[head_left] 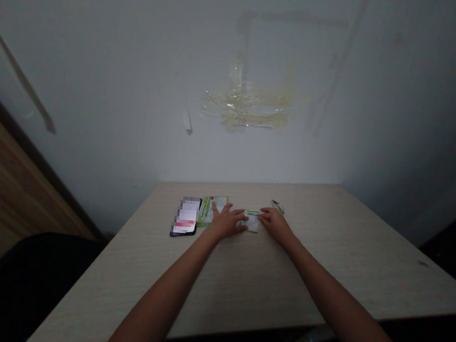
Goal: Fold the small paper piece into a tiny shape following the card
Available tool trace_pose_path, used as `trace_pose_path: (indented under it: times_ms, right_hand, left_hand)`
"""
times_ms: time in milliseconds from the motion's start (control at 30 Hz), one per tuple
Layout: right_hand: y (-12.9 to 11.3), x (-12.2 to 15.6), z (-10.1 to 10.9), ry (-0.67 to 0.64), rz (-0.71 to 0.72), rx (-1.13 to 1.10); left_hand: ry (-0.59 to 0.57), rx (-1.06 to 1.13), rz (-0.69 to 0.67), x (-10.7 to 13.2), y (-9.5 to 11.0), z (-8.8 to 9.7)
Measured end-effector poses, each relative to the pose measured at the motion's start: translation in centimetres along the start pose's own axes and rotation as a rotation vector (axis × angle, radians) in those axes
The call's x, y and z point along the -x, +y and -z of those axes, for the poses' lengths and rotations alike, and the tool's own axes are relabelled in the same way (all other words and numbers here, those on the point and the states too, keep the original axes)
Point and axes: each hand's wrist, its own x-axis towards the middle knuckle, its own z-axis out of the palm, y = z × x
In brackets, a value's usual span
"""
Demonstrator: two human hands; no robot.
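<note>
A small white packet with a green strip [252, 221] lies on the pale wooden table [324, 254], far from me. My left hand [226, 222] rests flat on its left end, fingers spread. My right hand [274, 222] touches its right end with the fingertips. A green and white printed card [208, 210] lies just left of my left hand, partly under it. A black phone [186, 217] with a lit screen sits beside the card.
A small shiny object [277, 205] lies behind my right hand. A white wall with old tape marks [245, 106] rises behind the table. A wooden panel [3, 183] stands at the left, with a dark seat below it.
</note>
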Motion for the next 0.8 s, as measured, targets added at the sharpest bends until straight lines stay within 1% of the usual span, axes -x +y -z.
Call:
trace_pose_path:
  times_ms: [200,467,633,800]
  right_hand:
    - [-0.53,-0.34,-0.18,0.004,0.022,0.131]
    - [-0.88,-0.43,-0.46,0.047,0.029,0.153]
    - [-0.57,-0.34,-0.60,0.058,0.026,0.129]
    - [-0.12,-0.14,-0.30,0.076,0.036,0.002]
  left_hand:
    - [0.013,0.003,-0.005,-0.04,-0.11,-0.12]
    - [0.011,-0.010,0.005,0.07,-0.04,-0.10]
    - [0.008,0.005,0.009,0.22,0.24,0.28]
    - [0.006,0.008,0.008,0.22,0.27,0.47]
